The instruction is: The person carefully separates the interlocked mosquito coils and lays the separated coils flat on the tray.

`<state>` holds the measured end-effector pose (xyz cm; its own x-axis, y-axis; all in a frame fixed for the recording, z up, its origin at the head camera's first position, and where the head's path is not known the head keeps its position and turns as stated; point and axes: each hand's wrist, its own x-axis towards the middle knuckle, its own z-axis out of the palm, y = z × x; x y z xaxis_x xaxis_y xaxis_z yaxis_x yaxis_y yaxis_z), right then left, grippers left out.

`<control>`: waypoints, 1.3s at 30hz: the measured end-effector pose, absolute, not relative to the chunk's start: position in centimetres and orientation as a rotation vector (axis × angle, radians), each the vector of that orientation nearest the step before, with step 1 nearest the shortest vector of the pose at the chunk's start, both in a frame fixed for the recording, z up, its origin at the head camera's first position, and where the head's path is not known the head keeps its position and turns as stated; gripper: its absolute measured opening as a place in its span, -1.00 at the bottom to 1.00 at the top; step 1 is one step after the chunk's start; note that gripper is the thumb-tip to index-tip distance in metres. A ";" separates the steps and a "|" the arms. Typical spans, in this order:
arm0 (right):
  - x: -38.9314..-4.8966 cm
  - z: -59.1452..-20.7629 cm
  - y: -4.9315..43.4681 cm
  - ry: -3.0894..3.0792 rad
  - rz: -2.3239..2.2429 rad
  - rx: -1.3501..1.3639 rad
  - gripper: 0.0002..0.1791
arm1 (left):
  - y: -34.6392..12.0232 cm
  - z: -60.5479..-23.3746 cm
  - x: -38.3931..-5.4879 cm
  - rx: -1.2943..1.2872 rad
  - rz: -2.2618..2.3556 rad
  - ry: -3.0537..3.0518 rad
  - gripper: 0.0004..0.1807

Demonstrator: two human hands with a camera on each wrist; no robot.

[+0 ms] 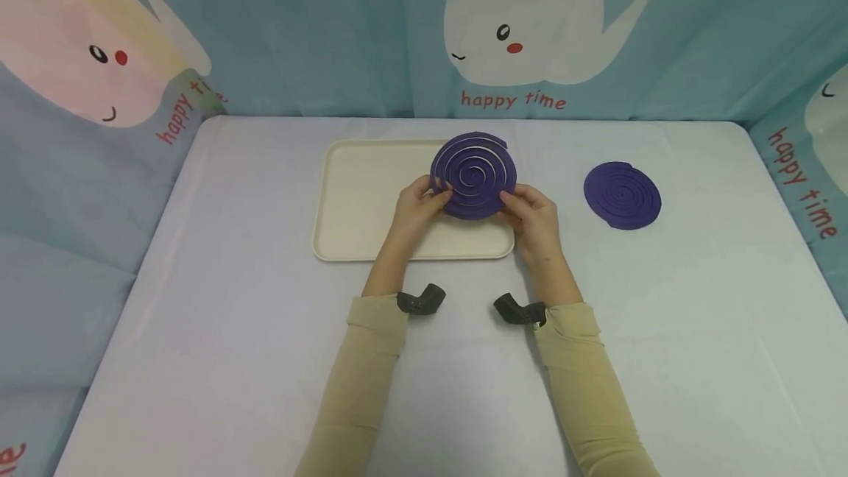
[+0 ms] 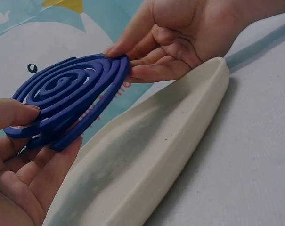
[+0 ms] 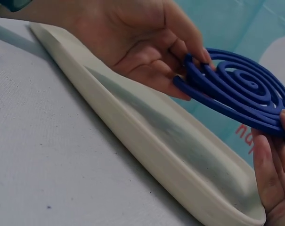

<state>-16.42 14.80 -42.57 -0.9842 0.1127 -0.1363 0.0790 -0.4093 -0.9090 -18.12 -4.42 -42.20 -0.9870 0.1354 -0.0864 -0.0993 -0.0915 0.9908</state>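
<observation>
Both hands hold a purple-blue mosquito coil up over the right part of a cream tray. My left hand pinches its left edge, thumb on top and fingers beneath. At the opposite edge my right hand pinches it the same way. In the left wrist view the coil is tilted, with gaps between its rings and part of the outer ring sitting lower than the rest. The right wrist view shows a loose outer end of the coil at the left hand's fingers.
A second purple coil lies flat on the white table, right of the tray. Behind the table hangs a blue curtain printed with whales. A dark curved piece sits at the left wrist, and a similar one at the right.
</observation>
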 end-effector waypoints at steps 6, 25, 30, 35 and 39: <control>-16.5 -42.7 15.0 -1.666 2.637 -0.276 -0.78 | -4.9 -42.2 -18.2 0.008 2.250 1.902 -0.73; -16.6 -42.6 14.9 -1.600 2.623 -0.308 -0.75 | -4.7 -42.1 -18.2 -0.110 2.286 1.838 -0.74; -16.6 -42.6 15.0 -1.589 2.650 -0.288 -0.72 | -4.6 -42.3 -18.2 -0.123 2.258 1.905 -0.72; -16.7 -42.7 15.1 -1.633 2.650 -0.283 -0.71 | -4.7 -42.3 -18.1 -0.136 2.170 2.028 -0.71; -16.7 -42.7 15.4 -1.646 2.681 -0.256 -0.81 | -4.7 -42.2 -18.1 -0.124 2.167 2.018 -0.72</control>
<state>-16.74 15.42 -42.70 -0.9868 0.0716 -0.1455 0.0973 -0.4560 -0.8846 -18.14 -4.69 -42.19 -0.9807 0.0731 -0.1813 -0.1860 -0.0641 0.9804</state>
